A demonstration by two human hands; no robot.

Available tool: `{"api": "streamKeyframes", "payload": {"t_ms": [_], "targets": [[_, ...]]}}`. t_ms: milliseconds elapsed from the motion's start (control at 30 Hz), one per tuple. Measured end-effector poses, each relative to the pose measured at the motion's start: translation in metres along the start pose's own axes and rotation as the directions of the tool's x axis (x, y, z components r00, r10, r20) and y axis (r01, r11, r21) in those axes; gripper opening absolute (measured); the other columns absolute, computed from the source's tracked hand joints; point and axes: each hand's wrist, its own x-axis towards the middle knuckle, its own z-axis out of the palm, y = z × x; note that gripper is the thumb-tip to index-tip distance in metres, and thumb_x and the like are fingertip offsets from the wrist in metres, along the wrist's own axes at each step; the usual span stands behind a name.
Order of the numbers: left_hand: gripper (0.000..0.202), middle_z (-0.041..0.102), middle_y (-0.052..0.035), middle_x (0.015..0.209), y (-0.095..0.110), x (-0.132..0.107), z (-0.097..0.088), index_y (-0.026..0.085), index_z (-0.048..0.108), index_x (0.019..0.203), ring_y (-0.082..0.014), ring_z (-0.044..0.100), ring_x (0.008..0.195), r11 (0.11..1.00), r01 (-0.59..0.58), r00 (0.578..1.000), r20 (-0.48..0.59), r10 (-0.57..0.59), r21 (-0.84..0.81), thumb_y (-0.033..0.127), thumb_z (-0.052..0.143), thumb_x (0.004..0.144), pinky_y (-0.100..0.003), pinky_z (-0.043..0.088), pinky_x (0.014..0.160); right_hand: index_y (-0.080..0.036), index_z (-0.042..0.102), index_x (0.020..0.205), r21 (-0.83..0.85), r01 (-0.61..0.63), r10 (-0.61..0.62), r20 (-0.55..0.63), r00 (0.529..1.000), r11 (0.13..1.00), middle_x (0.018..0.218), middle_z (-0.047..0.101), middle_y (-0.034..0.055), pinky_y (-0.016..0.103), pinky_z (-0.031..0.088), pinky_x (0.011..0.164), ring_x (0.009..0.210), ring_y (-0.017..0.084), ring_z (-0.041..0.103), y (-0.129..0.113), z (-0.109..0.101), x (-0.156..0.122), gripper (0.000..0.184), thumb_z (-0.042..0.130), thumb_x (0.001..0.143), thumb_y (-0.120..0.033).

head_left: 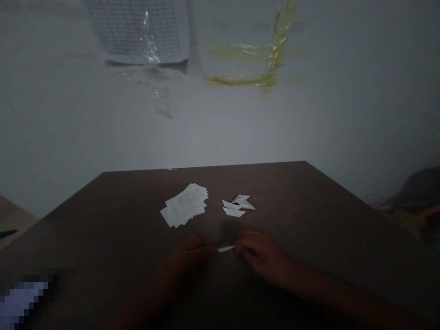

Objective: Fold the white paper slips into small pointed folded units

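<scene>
My left hand (190,255) and my right hand (259,252) rest low over the dark brown wooden table (292,215), close together. A narrow strip of white paper (226,249) spans the gap between them, its ends pinched in the fingers of each hand. Beyond my hands lie a loose stack of white paper slips (185,205), printed with small text, and several folded white paper triangles (237,205). Neither pile touches my hands.
The table's far edge meets a grey wall (220,123) with a grid sheet (135,27), clear tape and green tape (261,59) stuck on it. A pixelated patch (24,302) covers the lower left corner. A dark, indistinct object (417,197) stands beyond the right edge.
</scene>
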Motion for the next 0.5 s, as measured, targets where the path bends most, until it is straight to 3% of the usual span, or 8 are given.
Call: {"api": "streamKeyframes", "payload": {"t_ms": [100, 200, 333, 500], "targets": [[0.038, 0.079, -0.006, 0.097, -0.005, 0.001, 0.005, 0.029, 0.09, 0.115, -0.0232, 0.072, 0.086, 0.994, -0.103, 0.986, 0.128, 0.108, -0.047, 0.02, 0.055, 0.104, -0.028, 0.052, 0.072, -0.025, 0.065, 0.085, 0.014, 0.09, -0.09, -0.003, 0.996, 0.996, 0.082, 0.068, 0.0003, 0.029, 0.051, 0.074, 0.081, 0.02, 0.067, -0.001, 0.001, 0.0, 0.028, 0.058, 0.09, 0.002], [0.043, 0.081, -0.0065, 0.106, -0.003, 0.001, 0.004, 0.03, 0.086, 0.134, -0.0234, 0.074, 0.091, 0.984, -0.157, 0.972, 0.165, 0.168, -0.079, 0.019, 0.055, 0.107, -0.029, 0.055, 0.08, -0.025, 0.063, 0.085, -0.003, 0.154, -0.154, -0.015, 0.988, 0.988, 0.08, 0.067, 0.0, 0.029, 0.051, 0.074, 0.081, 0.02, 0.067, 0.001, 0.001, 0.002, 0.029, 0.058, 0.091, 0.003], [0.046, 0.082, -0.0084, 0.121, 0.009, 0.003, -0.001, 0.029, 0.079, 0.148, -0.0265, 0.077, 0.104, 0.997, -0.033, 0.982, 0.183, 0.045, -0.07, 0.018, 0.057, 0.109, -0.033, 0.06, 0.093, -0.026, 0.071, 0.096, -0.076, 0.144, -0.148, -0.044, 0.988, 0.987, 0.087, 0.074, 0.0029, 0.032, 0.058, 0.08, 0.088, 0.021, 0.072, 0.003, -0.002, 0.005, 0.026, 0.057, 0.103, -0.005], [0.034, 0.077, -0.011, 0.143, 0.012, 0.003, 0.001, 0.029, 0.086, 0.129, -0.0354, 0.074, 0.13, 0.981, 0.078, 0.966, 0.257, -0.03, -0.178, 0.035, 0.086, 0.096, -0.047, 0.06, 0.113, -0.028, 0.077, 0.116, -0.104, 0.169, -0.175, -0.051, 0.983, 0.98, 0.103, 0.082, 0.0062, 0.036, 0.064, 0.088, 0.097, 0.023, 0.077, 0.0, -0.004, 0.005, 0.024, 0.059, 0.111, -0.013]]}}
